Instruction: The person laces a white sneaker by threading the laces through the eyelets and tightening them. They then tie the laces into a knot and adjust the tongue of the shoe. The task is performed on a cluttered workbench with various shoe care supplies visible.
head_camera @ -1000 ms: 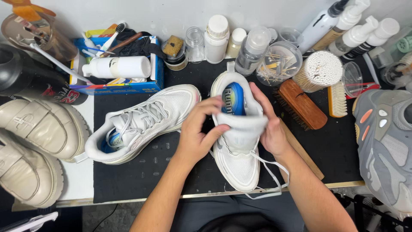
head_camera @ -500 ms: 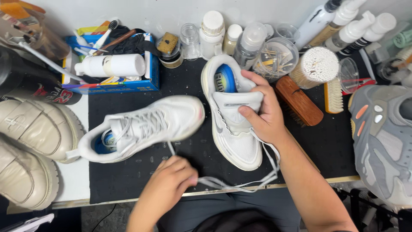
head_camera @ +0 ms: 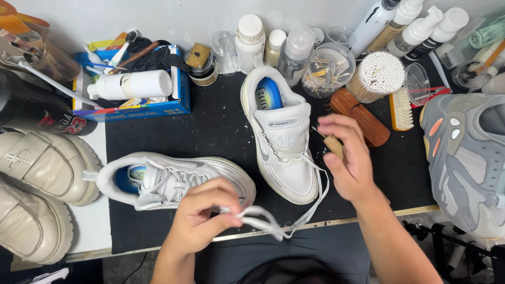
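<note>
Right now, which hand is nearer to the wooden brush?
Right. The right hand hovers beside the wooden brush, while the left hand holds the lace far off.

Views: only one, worn on the person's head.
Direction: aimed steeply down at a black mat (head_camera: pixel 221 126), almost overhead.
Distance: close; both forearms are seen entering from the near edge.
Far edge: bounded by a white wall (head_camera: pixel 184 16).
Left and right: shoes are cut off by the frame.
Shared area: none, since only one view is supplied.
</note>
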